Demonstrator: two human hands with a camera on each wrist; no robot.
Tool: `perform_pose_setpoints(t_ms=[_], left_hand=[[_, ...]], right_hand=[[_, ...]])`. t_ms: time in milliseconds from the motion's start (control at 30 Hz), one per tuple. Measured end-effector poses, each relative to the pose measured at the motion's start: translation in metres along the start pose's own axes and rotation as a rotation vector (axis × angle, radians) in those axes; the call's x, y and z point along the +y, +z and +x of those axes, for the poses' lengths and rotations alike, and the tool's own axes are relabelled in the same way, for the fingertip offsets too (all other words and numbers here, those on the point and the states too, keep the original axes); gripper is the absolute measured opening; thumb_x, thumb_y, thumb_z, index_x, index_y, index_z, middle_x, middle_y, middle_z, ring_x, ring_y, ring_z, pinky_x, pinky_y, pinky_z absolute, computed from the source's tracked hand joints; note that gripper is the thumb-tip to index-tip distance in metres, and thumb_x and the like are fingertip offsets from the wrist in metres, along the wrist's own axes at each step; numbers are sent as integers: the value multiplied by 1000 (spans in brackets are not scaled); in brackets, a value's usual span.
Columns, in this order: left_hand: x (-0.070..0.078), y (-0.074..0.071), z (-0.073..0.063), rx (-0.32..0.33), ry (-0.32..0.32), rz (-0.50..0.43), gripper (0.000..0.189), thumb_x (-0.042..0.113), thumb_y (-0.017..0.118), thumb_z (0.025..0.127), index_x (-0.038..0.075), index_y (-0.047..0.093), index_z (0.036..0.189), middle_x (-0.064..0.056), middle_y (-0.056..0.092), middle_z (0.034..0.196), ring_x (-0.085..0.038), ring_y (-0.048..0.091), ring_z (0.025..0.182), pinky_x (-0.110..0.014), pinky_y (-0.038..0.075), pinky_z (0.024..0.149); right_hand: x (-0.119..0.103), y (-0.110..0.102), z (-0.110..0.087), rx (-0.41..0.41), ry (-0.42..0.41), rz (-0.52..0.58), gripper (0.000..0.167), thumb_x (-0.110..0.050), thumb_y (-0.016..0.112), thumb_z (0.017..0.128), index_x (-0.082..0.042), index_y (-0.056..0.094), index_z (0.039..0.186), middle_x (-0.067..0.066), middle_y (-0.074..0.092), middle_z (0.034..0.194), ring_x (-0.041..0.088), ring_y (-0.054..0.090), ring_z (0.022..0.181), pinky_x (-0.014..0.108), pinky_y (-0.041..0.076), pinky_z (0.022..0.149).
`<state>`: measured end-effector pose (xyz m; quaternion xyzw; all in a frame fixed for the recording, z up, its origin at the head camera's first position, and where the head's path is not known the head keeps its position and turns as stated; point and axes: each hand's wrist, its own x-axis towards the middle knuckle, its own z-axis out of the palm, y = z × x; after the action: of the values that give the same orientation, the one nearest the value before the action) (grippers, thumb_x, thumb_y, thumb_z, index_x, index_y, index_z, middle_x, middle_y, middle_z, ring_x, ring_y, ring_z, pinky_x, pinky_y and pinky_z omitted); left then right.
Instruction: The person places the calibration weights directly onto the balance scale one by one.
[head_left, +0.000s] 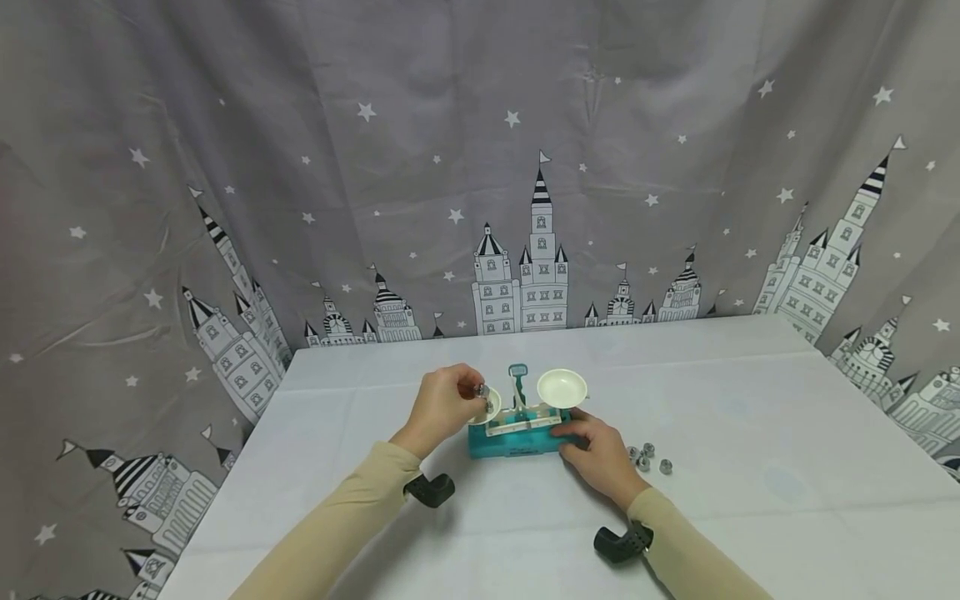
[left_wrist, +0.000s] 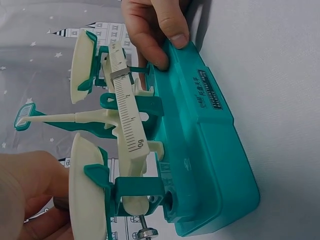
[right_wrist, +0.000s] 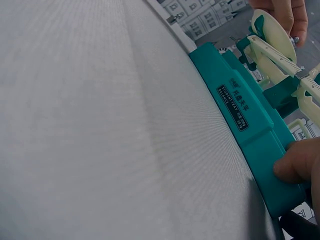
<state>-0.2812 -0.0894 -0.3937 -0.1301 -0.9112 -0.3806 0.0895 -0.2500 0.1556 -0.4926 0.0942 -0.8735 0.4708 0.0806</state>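
A teal and cream tray balance (head_left: 517, 442) stands on the table. My left hand (head_left: 448, 403) is at its left pan (head_left: 496, 402), pinching a small silver metal nut (head_left: 481, 389) over the dish. Another small metal piece (head_left: 489, 407) shows in that pan beside the fingers. In the left wrist view, the pan (left_wrist: 86, 192) hides part of the left fingers. My right hand (head_left: 597, 454) grips the right end of the balance's base, its thumb (right_wrist: 295, 162) on the front face. The raised right pan (head_left: 562, 388) holds nothing, while the left pan sits lower.
Several loose metal nuts (head_left: 643, 464) lie on the white table (head_left: 750, 433) just right of my right hand. Behind the table hangs a grey curtain (head_left: 420, 125) printed with castles and stars. Black wrist cameras (head_left: 431, 490) are worn on both wrists.
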Motion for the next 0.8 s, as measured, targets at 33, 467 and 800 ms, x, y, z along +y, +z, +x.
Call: perform_pose_setpoints(t_ms=[33,467,800], left_hand=[[0,0,0,0,1,-2,18,-3,76,78,2,73,96,-10,75,92,-18,70,82,-34,63,78],[2,-1,-2,4,13,-6,20,-5,76,79,1,72,97,-12,75,94,-20,73,84,-33,64,78],[0,-20,-4,44,50,21,25,-2,73,81,1,72,105,-17,76,103,-26,74,95,-35,63,86]], right_hand=[[0,0,0,-1,1,-2,20,-2,69,85,-10,79,100,25,55,148,46,48,141,61,36,118],[-3,-1,0,-2,-2,7,20,-2,69,84,-10,79,100,25,55,148,47,48,141,61,37,118],[-1,-2,0,-10,3,1,20,-3,68,85,-10,78,101,25,53,149,46,47,142,61,36,118]])
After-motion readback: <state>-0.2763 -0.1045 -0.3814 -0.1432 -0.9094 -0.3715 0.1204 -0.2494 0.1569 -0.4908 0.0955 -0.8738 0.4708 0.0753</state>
